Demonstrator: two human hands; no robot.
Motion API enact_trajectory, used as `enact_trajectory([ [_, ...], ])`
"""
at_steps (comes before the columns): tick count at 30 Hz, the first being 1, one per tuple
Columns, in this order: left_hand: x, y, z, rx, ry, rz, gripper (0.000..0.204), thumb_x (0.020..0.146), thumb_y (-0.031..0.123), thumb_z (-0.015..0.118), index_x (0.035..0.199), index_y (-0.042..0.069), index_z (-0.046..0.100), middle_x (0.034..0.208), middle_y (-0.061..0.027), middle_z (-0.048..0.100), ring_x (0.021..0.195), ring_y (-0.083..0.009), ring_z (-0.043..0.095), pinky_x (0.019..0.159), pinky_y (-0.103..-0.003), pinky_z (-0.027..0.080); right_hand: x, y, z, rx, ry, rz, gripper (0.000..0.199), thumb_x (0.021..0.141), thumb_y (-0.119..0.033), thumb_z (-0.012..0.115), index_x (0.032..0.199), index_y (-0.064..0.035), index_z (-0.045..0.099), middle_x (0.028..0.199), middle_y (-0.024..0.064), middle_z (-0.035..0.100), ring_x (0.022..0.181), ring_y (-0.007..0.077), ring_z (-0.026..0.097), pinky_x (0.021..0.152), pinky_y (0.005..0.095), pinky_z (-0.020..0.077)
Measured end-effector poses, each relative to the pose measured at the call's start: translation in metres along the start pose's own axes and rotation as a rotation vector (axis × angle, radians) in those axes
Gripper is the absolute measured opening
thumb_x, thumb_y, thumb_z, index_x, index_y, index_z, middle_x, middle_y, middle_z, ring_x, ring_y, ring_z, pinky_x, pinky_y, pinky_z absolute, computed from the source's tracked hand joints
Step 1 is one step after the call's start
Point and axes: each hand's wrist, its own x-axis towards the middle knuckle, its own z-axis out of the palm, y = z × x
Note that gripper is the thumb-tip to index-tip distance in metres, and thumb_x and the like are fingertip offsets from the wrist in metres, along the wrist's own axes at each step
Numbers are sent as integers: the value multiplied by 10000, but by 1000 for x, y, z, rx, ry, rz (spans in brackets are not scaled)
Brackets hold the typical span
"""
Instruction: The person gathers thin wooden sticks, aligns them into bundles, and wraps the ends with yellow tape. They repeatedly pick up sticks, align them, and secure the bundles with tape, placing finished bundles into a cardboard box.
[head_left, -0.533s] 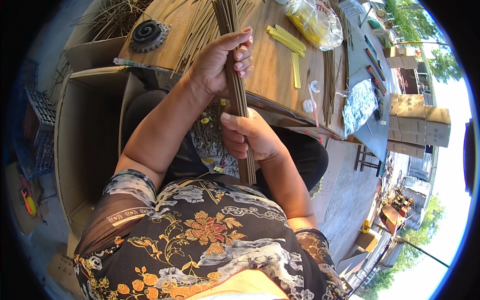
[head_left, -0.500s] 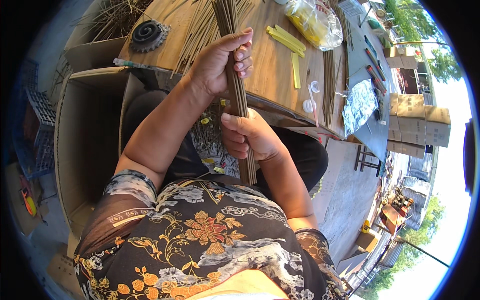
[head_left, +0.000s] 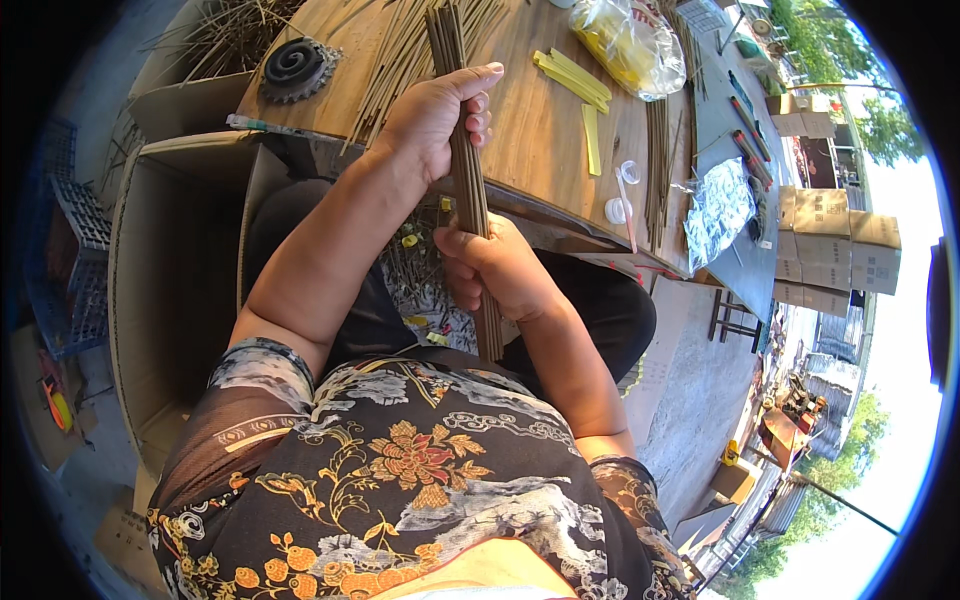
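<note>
A bundle of thin brown incense sticks (head_left: 469, 190) stands nearly upright in front of my chest, its upper end leaning a little to the left. My left hand (head_left: 432, 118) is wrapped round the upper part, thumb stretched across it. Lower down, my right hand (head_left: 497, 262) grips the same bundle, and the lower ends stick out below it near my shirt. More loose incense sticks (head_left: 398, 70) lie on the wooden table (head_left: 520, 145) just beyond my left hand.
Yellow strips (head_left: 572, 82), a clear bag with yellow contents (head_left: 630, 50) and a small clear round container (head_left: 617, 211) are on the table. A dark spiral object (head_left: 298, 70) sits at its left corner. An open cardboard box (head_left: 180, 270) stands at my left. Crumpled blue plastic (head_left: 720, 210) lies at the right.
The bundle has shifted slightly left and its lower end has risen a little. My right hand has turned slightly round it; both hands keep their hold.
</note>
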Motion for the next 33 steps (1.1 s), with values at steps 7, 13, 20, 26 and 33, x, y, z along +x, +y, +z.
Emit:
enact_trajectory([
  [7,-4,0,10,-89,-28,-36,168,835,183,576,723,115,471,565,46,440,453,-44,393,420,-186,336,-1,2,-12,394,-339,61,254,862,-170,474,642,-103,368,472,-32,344,354,65,341,313,199,307],
  [13,-7,-16,6,-126,-181,-178,206,854,204,544,696,131,433,552,59,400,434,-36,369,410,-187,312,5,7,-22,644,-495,72,246,869,-178,463,655,-88,380,507,-13,380,377,71,365,317,198,313],
  [20,-11,-13,11,75,4,-44,228,825,197,577,665,137,426,537,59,389,426,-43,354,405,-197,307,2,-8,-5,-93,74,-98,176,800,-122,550,699,-56,423,525,26,430,397,118,432,366,247,370],
  [26,-11,-13,11,219,125,43,198,796,191,619,680,118,477,542,36,434,447,-64,400,432,-206,348,4,-5,1,-253,217,-132,154,803,-119,546,746,-60,416,520,18,422,383,109,418,353,236,356],
  [33,-5,-10,7,1,2,-107,216,792,240,635,734,98,483,522,30,430,437,-74,409,437,-222,365,1,0,-16,468,-301,50,239,834,-157,511,638,-96,388,466,-30,338,327,58,303,283,203,255],
])
